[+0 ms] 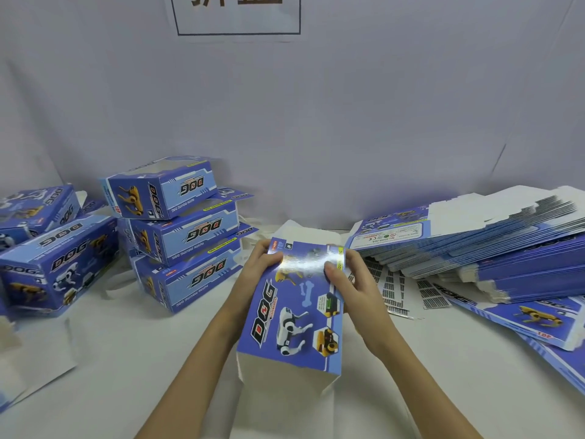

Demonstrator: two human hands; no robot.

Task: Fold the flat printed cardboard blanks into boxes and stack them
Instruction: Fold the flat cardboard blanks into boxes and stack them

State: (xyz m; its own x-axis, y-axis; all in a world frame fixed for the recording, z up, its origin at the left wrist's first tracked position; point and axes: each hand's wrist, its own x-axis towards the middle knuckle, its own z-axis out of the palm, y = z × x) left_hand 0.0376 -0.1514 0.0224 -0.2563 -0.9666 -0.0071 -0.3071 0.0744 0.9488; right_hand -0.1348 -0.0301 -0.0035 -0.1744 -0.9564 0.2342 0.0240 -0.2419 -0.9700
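Here the fingers (332, 267) of the right hand (354, 280) curl over the far right edge of a half-formed blue box (291, 315), thumb on the printed face, pinching the cardboard. The left hand (264, 264) grips the far left corner the same way, thumb on top and the other fingers hidden behind the panel. The box is held between both hands above the middle of the worktop (126, 359), its printed face with the "DOG" lettering turned up and its white open end toward the person.

To the left stands a stack of three folded boxes (180, 232), the top one skewed and its window side up. Farther left lie more folded boxes (57, 264), tilted against one another.

On the right a thick pile of flat blanks (490, 242) leans fanned out, white flaps at the far edge. Just in front of it lie barcode sheets (399, 286), and loose flat blanks (538, 321) spread toward the near right edge. A pale cloth backdrop (348, 106) hangs behind, bearing a framed sign (237, 14).
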